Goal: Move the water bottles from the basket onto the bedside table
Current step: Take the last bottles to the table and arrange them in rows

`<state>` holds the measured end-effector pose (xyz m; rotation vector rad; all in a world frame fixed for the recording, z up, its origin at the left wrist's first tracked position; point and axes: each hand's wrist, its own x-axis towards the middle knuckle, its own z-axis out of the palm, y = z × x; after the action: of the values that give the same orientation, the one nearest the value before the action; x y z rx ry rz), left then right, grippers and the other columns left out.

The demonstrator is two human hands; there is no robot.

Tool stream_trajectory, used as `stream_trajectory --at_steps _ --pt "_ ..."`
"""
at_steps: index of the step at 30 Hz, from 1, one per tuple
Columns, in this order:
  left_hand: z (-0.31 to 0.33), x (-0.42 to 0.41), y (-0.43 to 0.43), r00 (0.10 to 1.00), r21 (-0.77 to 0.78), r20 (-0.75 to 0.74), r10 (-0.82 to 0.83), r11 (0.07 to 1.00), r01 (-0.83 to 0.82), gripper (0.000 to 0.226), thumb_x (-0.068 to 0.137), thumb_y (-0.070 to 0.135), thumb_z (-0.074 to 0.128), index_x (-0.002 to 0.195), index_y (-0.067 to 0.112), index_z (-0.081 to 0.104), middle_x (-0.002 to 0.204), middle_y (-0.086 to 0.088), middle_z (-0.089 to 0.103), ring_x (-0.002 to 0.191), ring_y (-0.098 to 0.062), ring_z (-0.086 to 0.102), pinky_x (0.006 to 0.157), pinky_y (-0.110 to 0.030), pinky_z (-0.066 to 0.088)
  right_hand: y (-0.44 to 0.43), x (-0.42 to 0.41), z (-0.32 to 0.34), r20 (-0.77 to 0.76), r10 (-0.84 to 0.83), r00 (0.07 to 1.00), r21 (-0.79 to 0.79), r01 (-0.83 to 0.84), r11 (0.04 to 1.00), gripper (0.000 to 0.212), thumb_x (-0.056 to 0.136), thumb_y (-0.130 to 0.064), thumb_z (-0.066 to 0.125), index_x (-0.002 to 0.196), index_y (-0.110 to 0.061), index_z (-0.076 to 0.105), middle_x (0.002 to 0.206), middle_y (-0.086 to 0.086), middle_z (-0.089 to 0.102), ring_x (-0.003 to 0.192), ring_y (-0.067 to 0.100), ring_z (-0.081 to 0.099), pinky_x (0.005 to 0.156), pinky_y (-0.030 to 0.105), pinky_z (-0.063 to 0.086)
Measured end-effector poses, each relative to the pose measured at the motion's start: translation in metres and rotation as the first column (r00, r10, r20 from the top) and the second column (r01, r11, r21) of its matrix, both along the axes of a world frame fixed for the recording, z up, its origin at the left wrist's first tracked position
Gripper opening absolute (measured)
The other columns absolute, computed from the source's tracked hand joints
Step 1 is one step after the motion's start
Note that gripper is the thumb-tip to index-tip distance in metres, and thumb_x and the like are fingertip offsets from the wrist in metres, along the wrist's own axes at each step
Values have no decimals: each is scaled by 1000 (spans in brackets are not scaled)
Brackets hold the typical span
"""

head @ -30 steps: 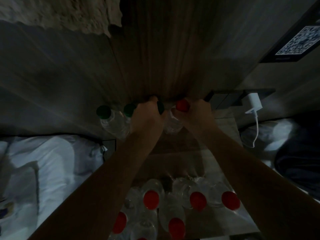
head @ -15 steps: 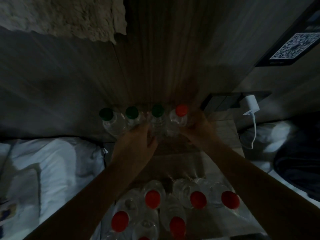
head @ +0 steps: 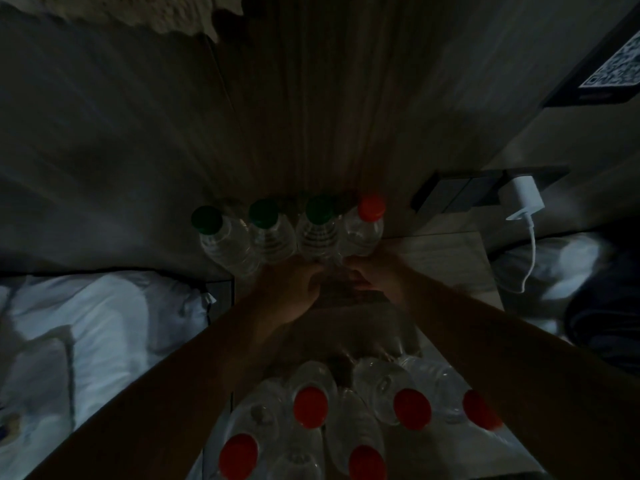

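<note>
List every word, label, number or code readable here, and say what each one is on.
QR code on the dark wall plaque: pattern only; the line beneath it is too blurred to read.
Row of four bottles and the red-capped bottles nearer the camera: no readable label or cap print.

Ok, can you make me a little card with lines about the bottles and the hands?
On the bedside table: four bottles, upright, in a row by the wall
Caps in the row: three green-capped bottles, one red-capped bottle at the right end
Basket bottles: five red caps showing
Left hand: low, at the foot of the row; grip too dark to tell
Right hand: by the red-capped bottle's base; grip too dark to tell
Also: white charger plugged in, right
</note>
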<state>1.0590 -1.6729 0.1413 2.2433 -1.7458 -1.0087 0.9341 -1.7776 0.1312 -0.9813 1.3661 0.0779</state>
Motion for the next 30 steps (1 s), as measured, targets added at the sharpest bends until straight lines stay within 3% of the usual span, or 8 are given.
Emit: stream_trajectory --at_steps 5,10,13,17,19,24,27,30 --pt "-2 -5 1 1000 20 17 21 1000 -21 40 92 24 53 131 22 47 130 -7 49 118 -24 49 92 -30 37 1 4 -3 -18 1 1000 -62 -3 998 14 94 -16 54 106 -13 48 95 8 54 87 21 54 95 40 46" --pt "-8 3 23 989 150 -51 141 980 -132 44 89 27 59 131 21 47 130 -5 53 116 -23 52 90 -29 41 12 -5 -9 -125 124 984 -92 -135 987 38 88 -10 63 124 -10 51 119 6 58 110 30 56 82 37 49" --pt "-9 24 41 985 166 -1 173 971 -171 46 87 35 59 129 19 48 129 -8 54 115 -26 54 91 -31 44 20 -7 -15 -245 164 955 -106 -195 975 60 80 -27 72 132 -18 45 138 7 49 123 29 50 93 41 47" --pt "-12 46 50 986 175 73 151 971 -162 70 83 42 62 143 31 28 148 -8 37 132 -31 39 106 -45 39 29 4 -15 -285 57 957 -38 -71 997 100 64 -47 81 144 -22 27 152 7 31 124 33 49 81 40 51" --pt "-15 49 49 989 174 102 111 977 -127 72 83 41 62 144 35 24 150 -8 33 134 -33 36 107 -48 38 33 11 -16 -265 46 963 -25 -54 998 99 61 -50 82 141 -21 32 149 9 35 123 33 50 81 40 53" --pt "-22 48 50 963 164 259 73 979 -118 76 82 45 64 142 44 18 153 -9 23 137 -35 25 107 -50 34 30 27 -16 -244 13 970 -101 -39 994 60 76 -42 74 123 -14 49 125 10 55 104 26 59 59 27 47" --pt "-19 46 49 956 143 287 59 984 -103 76 80 51 62 141 46 18 153 -11 19 137 -37 23 107 -51 30 32 29 -17 -221 -21 975 -154 -13 988 55 75 -40 75 117 -14 52 116 8 59 97 25 62 63 28 51" --pt "-14 44 48 959 171 279 52 980 -103 80 76 63 59 142 46 17 154 -11 15 137 -37 21 108 -51 29 35 28 -19 -181 -101 978 -183 67 981 60 71 -38 79 120 -13 53 114 7 61 92 23 63 54 25 46"
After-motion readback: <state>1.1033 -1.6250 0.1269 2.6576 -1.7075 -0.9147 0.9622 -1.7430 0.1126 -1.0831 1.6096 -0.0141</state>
